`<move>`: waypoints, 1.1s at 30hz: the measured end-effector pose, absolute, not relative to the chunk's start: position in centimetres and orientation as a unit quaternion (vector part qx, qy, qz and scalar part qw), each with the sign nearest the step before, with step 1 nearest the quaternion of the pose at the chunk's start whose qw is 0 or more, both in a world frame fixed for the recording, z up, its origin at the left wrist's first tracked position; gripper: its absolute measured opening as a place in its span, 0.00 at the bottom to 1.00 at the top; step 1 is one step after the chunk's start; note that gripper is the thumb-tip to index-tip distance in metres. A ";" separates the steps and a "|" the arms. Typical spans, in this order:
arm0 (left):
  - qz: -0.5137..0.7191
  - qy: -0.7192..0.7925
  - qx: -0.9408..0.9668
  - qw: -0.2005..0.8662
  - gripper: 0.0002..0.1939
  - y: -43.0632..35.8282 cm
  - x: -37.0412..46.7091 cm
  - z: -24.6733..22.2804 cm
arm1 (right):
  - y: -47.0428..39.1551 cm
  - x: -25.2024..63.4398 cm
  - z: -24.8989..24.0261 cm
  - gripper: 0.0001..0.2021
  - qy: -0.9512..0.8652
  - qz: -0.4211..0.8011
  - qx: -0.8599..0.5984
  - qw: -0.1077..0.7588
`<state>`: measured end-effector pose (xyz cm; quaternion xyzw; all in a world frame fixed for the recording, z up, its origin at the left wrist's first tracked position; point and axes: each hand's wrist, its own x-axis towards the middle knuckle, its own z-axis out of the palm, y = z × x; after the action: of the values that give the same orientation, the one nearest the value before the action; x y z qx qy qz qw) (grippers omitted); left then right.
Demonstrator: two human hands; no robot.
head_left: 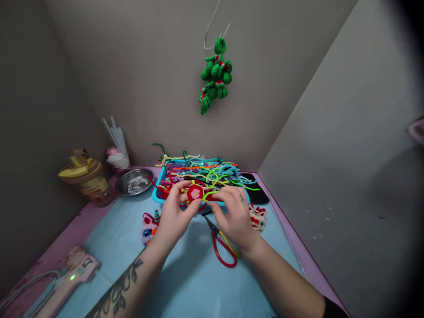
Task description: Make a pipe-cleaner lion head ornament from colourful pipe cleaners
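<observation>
A red piece made of fuzzy pipe cleaners (194, 193), with a pink flower shape at its middle and yellow bits on its edge, is pinched between the thumb and fingers of my left hand (177, 212). My right hand (233, 214) is closed on a bright green pipe cleaner (209, 194) that meets the right side of the red piece. Just below the hands lies a pair of scissors (221, 245) with one red and one yellow handle. Behind them stands a blue basket (158, 187) heaped with pipe cleaners in many colours.
Fuzzy figures lie to the left (149, 227) and right (258, 217) of my hands. A metal dish (135, 182) holds small white bits. Farther left stand a lidded cup (88, 181) and a pink-and-white device (73, 276) with a green light. A green ornament (215, 73) hangs above.
</observation>
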<state>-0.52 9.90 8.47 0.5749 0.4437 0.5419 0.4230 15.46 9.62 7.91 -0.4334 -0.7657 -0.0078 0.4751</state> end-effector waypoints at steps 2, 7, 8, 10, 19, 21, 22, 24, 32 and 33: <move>0.558 0.439 0.542 0.449 0.22 10.0 -0.3 8.4 | 9.4 15.1 7.7 0.06 -0.759 0.031 -0.426 0.492; 0.561 0.434 0.528 0.467 0.22 9.6 0.1 8.3 | 9.2 14.2 7.7 0.06 -0.709 0.173 -0.451 0.513; 0.560 0.437 0.527 0.466 0.22 9.5 0.2 8.2 | 9.2 14.1 7.7 0.05 -0.693 0.211 -0.459 0.514; 0.562 0.441 0.524 0.464 0.22 9.5 0.2 8.2 | 9.2 13.9 7.8 0.05 -0.658 0.295 -0.466 0.513; 0.556 0.443 0.520 0.473 0.19 9.5 0.3 8.5 | 9.3 13.8 7.4 0.04 -0.637 0.339 -0.453 0.524; 0.563 0.447 0.503 0.480 0.19 9.5 0.4 8.7 | 9.2 13.8 7.4 0.05 -0.656 0.297 -0.455 0.524; 0.565 0.449 0.497 0.483 0.19 9.4 0.5 8.7 | 9.2 13.7 7.4 0.05 -0.664 0.277 -0.456 0.524; 0.568 0.454 0.490 0.482 0.19 9.3 0.6 8.9 | 9.1 13.7 7.4 0.06 -0.673 0.248 -0.456 0.527; 0.547 0.453 0.521 0.474 0.17 9.1 0.5 9.1 | 9.3 13.9 7.4 0.06 -0.683 0.213 -0.445 0.538; 0.544 0.453 0.524 0.474 0.17 9.1 0.5 9.1 | 9.3 13.9 7.4 0.06 -0.683 0.210 -0.446 0.539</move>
<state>0.45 9.05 9.05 0.5239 0.4526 0.5442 0.4738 13.93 9.31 7.37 -0.4464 -0.6827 0.2099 0.5390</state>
